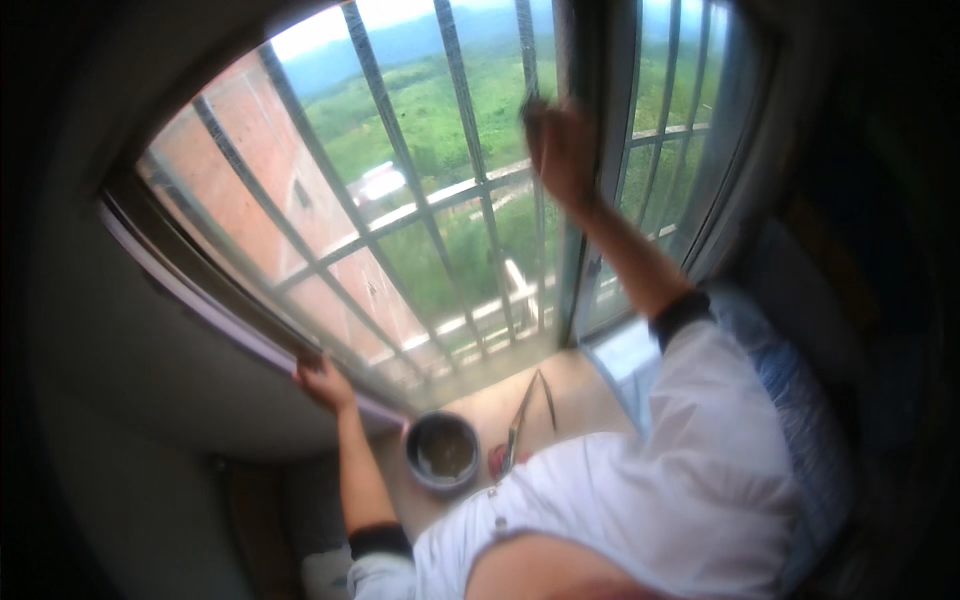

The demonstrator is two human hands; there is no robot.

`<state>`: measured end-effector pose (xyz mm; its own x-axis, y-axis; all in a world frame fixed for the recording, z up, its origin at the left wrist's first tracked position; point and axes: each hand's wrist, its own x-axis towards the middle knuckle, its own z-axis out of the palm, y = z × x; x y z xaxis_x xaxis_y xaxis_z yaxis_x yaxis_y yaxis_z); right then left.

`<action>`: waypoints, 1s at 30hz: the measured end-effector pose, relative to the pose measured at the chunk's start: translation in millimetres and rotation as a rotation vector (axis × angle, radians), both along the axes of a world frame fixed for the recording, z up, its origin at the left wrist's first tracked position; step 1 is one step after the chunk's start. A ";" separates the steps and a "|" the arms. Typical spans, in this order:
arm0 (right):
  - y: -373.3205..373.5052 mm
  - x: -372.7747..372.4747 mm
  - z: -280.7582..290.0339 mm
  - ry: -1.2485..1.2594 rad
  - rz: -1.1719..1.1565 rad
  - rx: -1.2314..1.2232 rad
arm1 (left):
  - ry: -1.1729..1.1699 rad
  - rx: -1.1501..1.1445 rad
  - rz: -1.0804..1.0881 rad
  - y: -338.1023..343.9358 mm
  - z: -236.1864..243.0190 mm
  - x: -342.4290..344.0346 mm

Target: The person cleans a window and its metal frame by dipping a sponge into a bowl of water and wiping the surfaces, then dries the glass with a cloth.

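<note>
Dark wad: closed in right hand, raised at window. Left hand: apart, on ledge, grip unclear, likely bracing. Bucket: below, between both, presumably for reach.

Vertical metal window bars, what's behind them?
Behind the vertical metal bars are green hills and, at left, a reddish building. Whatever lies behind the blurred right hand and dark upright window frame is hidden.
</note>
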<state>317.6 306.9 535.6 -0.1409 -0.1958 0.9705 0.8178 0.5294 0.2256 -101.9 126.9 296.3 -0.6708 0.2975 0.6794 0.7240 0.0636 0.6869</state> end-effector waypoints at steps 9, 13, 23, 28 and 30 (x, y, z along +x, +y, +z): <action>6.0 13.1 -22.0 0.262 -0.266 0.020 | -0.066 -0.025 0.033 5.7 -10.5 -11.5; -3.0 27.6 -97.3 0.176 -0.092 -0.202 | -0.035 -0.005 0.016 5.0 -8.0 -8.4; 35.2 28.5 43.3 0.331 0.036 -0.031 | 0.107 -0.037 0.079 2.3 -9.1 -9.5; -8.7 13.3 -147.8 0.251 0.074 -0.191 | 0.150 -0.057 0.088 5.9 -11.9 -12.2; -8.8 14.5 -162.5 0.236 0.075 -0.332 | 0.179 -0.042 0.079 5.9 -10.8 -13.0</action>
